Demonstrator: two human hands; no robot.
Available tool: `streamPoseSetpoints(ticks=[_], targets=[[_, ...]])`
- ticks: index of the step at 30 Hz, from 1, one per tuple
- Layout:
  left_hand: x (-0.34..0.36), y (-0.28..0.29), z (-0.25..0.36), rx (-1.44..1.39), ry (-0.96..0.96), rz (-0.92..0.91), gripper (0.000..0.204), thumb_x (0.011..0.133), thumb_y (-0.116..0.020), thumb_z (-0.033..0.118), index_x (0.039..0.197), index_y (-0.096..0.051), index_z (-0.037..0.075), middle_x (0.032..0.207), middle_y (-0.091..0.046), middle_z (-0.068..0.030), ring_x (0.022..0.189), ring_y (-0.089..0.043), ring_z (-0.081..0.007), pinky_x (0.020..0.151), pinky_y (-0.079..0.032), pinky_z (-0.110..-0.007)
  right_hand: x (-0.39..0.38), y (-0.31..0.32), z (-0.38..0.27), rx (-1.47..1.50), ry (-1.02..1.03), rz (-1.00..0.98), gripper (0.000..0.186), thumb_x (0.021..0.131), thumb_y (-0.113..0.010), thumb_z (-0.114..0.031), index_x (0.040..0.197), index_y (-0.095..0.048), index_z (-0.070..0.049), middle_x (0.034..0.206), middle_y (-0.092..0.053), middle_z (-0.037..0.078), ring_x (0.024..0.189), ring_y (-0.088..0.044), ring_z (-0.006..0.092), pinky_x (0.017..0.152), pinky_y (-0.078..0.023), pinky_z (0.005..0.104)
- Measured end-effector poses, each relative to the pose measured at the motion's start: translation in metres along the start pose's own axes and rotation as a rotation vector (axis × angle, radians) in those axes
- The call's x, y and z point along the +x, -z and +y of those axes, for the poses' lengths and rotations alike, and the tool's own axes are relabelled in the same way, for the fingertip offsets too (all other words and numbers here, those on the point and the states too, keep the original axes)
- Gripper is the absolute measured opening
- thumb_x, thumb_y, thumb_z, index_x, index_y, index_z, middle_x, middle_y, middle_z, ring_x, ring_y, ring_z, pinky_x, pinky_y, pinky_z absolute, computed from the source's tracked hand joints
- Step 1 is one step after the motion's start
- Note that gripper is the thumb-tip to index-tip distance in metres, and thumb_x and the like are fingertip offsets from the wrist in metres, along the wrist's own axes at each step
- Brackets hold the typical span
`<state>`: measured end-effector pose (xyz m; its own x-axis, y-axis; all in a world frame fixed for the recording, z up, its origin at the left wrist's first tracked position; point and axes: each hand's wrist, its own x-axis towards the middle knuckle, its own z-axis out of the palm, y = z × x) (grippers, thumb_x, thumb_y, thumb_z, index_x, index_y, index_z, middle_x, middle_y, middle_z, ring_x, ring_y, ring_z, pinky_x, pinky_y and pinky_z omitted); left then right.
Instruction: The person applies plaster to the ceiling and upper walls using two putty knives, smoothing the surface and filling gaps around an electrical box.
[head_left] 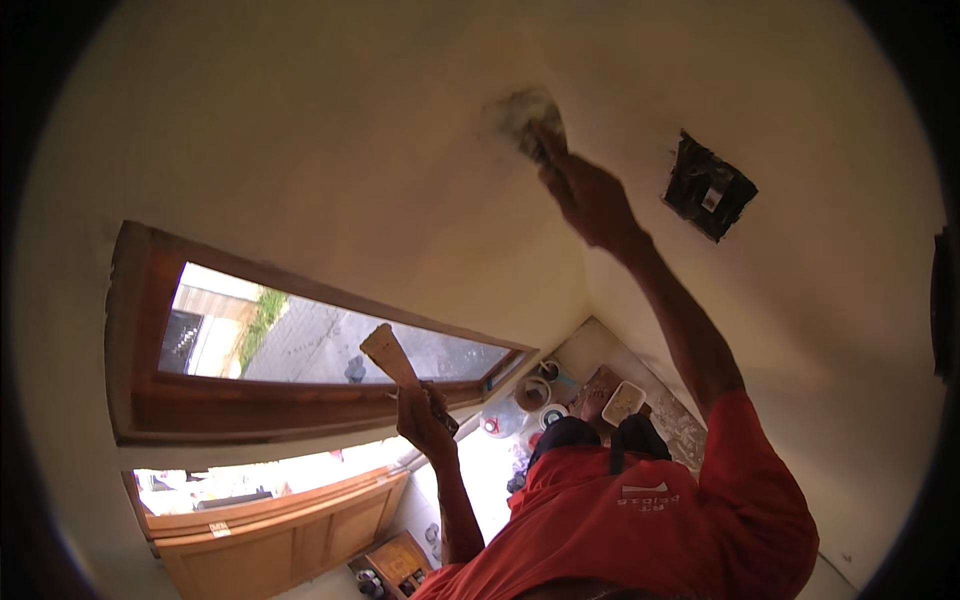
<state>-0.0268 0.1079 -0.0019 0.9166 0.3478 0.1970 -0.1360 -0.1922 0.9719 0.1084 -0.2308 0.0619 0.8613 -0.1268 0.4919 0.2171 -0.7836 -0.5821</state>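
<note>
My right arm is stretched up, and its hand (592, 200) is closed round a broad putty knife (543, 118). That blade lies against the pale wall (400, 150), close to a smudged grey patch; its edge is blurred. Lower and to the left, my left hand (424, 424) grips a second putty knife (390, 356) by its handle. This blade points up in front of the window and looks coated with pale, filler-like material. The left knife touches no wall.
Left of me is a wooden-framed window (150, 400), with a wooden cabinet (280, 540) below. A dark square recess (710, 187) opens in the right wall. On the floor stand a white tub (625, 402), a round bucket (532, 393) and other containers.
</note>
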Motion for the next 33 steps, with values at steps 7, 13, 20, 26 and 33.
streamPoseSetpoints(ticks=[7, 13, 20, 26, 33], targets=[[-0.001, 0.001, -0.005, 0.039, 0.024, 0.06, 0.027, 0.102, -0.047, 0.023, 0.087, -0.06, 0.004, 0.065, -0.054, -0.0009, 0.055, -0.047, -0.006, 0.05, -0.035, -0.023, -0.03, -0.052, -0.009, 0.236, -0.246, -0.254, 0.057, 0.101, -0.046, -0.034, 0.153, -0.03, -0.014, 0.072, -0.062, 0.023, 0.067, -0.064, 0.04, 0.065, -0.05, 0.0505], [0.006, 0.003, 0.005, 0.047, 0.023, 0.055, 0.027, 0.103, -0.046, 0.022, 0.087, -0.06, 0.004, 0.064, -0.054, -0.0005, 0.054, -0.046, -0.0055, 0.05, -0.033, -0.023, -0.057, -0.07, -0.042, 0.747, -0.429, -0.173, 0.055, 0.102, -0.049, -0.031, 0.153, -0.034, -0.018, 0.061, -0.056, 0.012, 0.052, -0.06, 0.0195, 0.054, -0.05, 0.0384], [-0.002, 0.015, -0.006, 0.083, -0.012, 0.041, 0.028, 0.103, -0.047, 0.023, 0.086, -0.058, 0.003, 0.065, -0.054, -0.0017, 0.056, -0.049, -0.0075, 0.052, -0.037, -0.025, -0.034, -0.091, -0.107, 0.573, -0.274, -0.048, 0.065, 0.1, -0.05, -0.026, 0.156, -0.019, -0.012, 0.071, -0.063, 0.025, 0.06, -0.064, 0.0406, 0.057, -0.05, 0.0485], [0.004, -0.002, 0.006, -0.014, -0.007, 0.125, 0.027, 0.102, -0.047, 0.022, 0.088, -0.059, 0.002, 0.066, -0.055, -0.0022, 0.057, -0.05, -0.0074, 0.051, -0.037, -0.025, -0.099, -0.151, -0.115, 0.399, -0.102, -0.17, 0.066, 0.099, -0.051, -0.023, 0.156, -0.02, -0.013, 0.076, -0.062, 0.026, 0.072, -0.064, 0.0441, 0.068, -0.049, 0.0516], [0.0, 0.006, 0.009, 0.068, -0.004, 0.107, 0.027, 0.103, -0.047, 0.022, 0.088, -0.059, 0.003, 0.064, -0.055, -0.0026, 0.055, -0.049, -0.0075, 0.05, -0.036, -0.024, -0.032, -0.072, -0.076, 0.81, -0.38, 0.068, 0.06, 0.102, -0.048, -0.029, 0.154, -0.026, -0.01, 0.057, -0.053, 0.011, 0.048, -0.057, 0.0213, 0.047, -0.046, 0.0369]])
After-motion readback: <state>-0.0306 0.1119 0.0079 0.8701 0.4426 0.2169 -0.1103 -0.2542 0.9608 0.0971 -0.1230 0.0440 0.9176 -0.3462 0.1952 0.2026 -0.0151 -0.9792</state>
